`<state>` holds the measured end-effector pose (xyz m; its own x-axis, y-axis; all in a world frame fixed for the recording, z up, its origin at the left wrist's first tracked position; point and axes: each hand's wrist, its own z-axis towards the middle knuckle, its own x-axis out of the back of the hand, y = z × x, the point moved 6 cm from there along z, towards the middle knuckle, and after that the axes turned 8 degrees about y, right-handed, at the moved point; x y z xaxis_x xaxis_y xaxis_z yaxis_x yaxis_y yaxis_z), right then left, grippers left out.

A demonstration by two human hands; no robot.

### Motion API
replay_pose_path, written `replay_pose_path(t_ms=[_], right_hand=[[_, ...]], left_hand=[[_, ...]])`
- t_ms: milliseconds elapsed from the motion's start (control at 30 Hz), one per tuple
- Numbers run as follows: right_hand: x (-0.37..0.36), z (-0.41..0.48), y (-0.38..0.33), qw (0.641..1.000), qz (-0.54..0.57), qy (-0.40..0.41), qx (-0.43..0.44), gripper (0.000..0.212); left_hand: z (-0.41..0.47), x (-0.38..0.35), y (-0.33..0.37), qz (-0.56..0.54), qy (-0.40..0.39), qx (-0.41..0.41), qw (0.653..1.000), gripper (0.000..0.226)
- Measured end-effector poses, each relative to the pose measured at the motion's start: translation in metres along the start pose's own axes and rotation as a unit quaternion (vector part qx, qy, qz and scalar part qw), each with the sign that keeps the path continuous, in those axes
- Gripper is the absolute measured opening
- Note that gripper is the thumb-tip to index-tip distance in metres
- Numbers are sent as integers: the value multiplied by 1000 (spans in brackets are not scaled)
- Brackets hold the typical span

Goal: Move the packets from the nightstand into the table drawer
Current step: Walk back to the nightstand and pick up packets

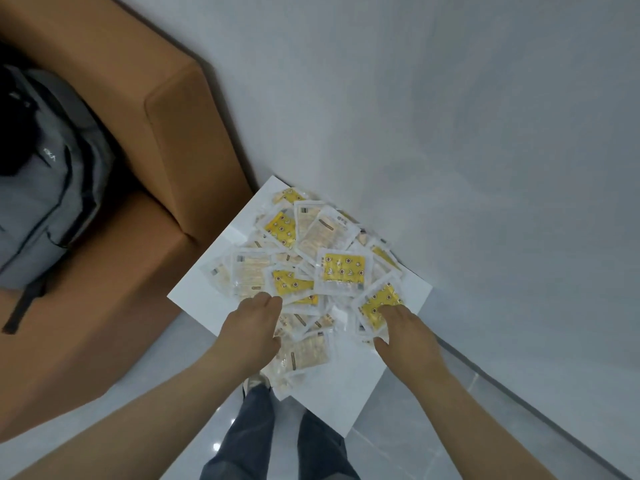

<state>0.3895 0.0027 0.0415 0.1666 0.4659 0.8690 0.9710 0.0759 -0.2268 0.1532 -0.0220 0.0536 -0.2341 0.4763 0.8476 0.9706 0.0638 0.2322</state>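
A heap of several clear packets (341, 271), some yellow-printed and some pale beige, covers the white nightstand top (346, 386). My left hand (251, 327) rests on the near left of the heap, fingers together and curled down onto the packets. My right hand (405, 330) lies on the near right side, fingertips on a yellow packet (375, 303) and thumb beside its edge. Whether either hand has lifted a packet cannot be told. The table drawer is not in view.
An orange-brown sofa (173, 150) stands left of the nightstand with a grey backpack (45, 174) on its seat. A white wall (450, 116) runs behind and to the right. Pale tiled floor and my legs (263, 434) lie below.
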Motion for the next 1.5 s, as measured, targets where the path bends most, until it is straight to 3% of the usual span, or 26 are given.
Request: replay_pose_path(t_ms=[100, 267, 533, 900, 1033, 1233, 1333, 1500], right_hand=[[-16, 11, 7, 1000, -12, 11, -4, 51], [-43, 22, 15, 1000, -9, -3, -25, 77], [-75, 32, 25, 998, 30, -25, -55, 105], [-88, 33, 26, 997, 30, 24, -62, 97], [-82, 37, 31, 997, 59, 25, -45, 74], [-68, 36, 40, 993, 109, 32, -17, 55], [-71, 33, 39, 995, 98, 13, -14, 63], [-86, 31, 31, 997, 61, 13, -48, 98]], left_hand=[[16, -14, -4, 9, 10, -11, 1000, 55], [38, -35, -3, 46, -2, -40, 998, 84], [59, -59, -5, 77, -23, -53, 995, 98], [74, -73, -2, 80, -33, -38, 996, 115], [76, -76, -1, 78, -29, -31, 996, 115], [86, -79, 0, 76, 3, -35, 996, 94], [88, -79, 1, 80, 8, -40, 996, 88], [85, -73, 2, 85, 27, -47, 995, 85]])
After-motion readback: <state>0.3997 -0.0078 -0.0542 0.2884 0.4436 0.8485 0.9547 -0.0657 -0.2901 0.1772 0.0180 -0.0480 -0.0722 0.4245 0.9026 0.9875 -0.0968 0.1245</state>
